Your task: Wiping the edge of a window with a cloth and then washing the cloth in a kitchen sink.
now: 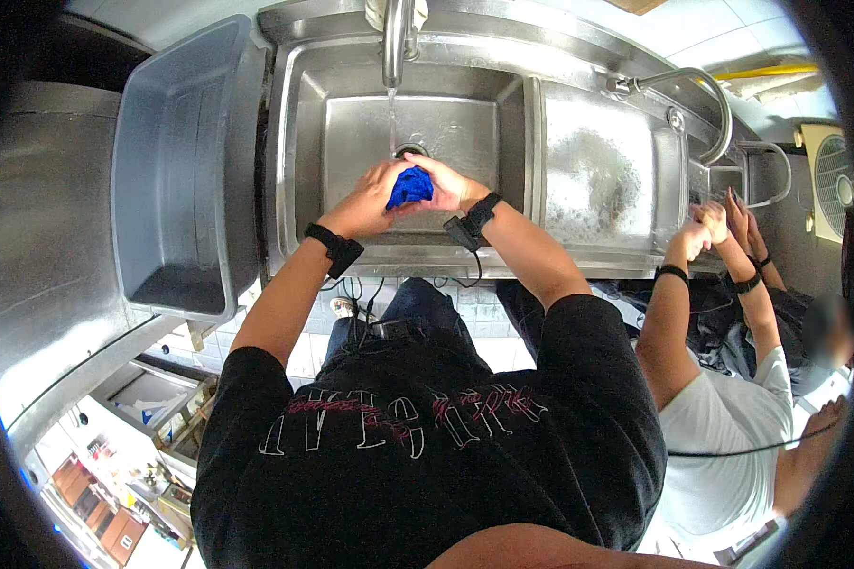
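Note:
A bunched-up blue cloth [410, 188] is gripped between both my hands above the near half of a stainless-steel sink basin [356, 135]. My left hand [368, 199] presses on the cloth from the left, and my right hand [445, 186] wraps it from the right. The fingertips of both hands meet around it. Just behind my hands, a thin stream of water [392, 117] falls from the metal faucet [393, 50] near the drain [411, 150]. A dark wristband device sits on each of my wrists.
A grey plastic tub [178, 171] stands left of the sink. To the right are a wet steel drainboard [598, 171] and a curved faucet [719, 107]. Beyond it, a co-worker's hands [701, 227] and another person's hands [744, 220] are over the far basin. A fan [834, 181] is at far right.

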Action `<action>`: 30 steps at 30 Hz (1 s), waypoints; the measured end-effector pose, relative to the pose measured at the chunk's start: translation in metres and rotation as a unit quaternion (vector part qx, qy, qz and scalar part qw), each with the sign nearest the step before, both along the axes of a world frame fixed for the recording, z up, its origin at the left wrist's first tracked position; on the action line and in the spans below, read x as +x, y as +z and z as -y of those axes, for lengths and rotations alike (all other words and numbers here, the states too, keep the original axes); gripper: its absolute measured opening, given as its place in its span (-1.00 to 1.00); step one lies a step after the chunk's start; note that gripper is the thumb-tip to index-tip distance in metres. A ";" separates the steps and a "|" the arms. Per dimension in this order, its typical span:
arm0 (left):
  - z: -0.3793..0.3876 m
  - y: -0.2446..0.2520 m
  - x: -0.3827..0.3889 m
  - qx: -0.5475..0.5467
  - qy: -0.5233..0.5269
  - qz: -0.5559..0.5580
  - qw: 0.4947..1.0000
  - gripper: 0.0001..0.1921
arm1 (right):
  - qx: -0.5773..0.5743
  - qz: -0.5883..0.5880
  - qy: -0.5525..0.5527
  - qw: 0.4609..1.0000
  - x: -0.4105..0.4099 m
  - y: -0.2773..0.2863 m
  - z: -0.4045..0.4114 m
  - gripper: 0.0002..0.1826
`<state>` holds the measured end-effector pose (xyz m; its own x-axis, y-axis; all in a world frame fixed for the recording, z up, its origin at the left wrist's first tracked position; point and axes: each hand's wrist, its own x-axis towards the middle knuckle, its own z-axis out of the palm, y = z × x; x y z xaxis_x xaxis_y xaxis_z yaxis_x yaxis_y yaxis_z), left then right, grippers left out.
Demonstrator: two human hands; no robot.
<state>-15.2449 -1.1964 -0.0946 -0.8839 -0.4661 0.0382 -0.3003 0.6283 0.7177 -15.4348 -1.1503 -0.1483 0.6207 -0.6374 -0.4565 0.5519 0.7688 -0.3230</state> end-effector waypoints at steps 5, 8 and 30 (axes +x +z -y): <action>0.002 0.009 0.011 0.022 -0.007 0.003 1.000 -0.26 | -0.023 -0.020 0.015 0.999 0.000 -0.013 -0.004 -0.57; 0.009 0.007 0.015 -0.011 0.041 -0.020 0.999 -0.36 | -0.135 -0.130 0.054 0.981 0.007 0.004 0.009 -0.77; 0.034 0.004 -0.002 0.013 0.148 -0.019 0.989 -0.82 | -0.403 -0.720 0.213 0.523 0.032 0.053 0.031 -0.64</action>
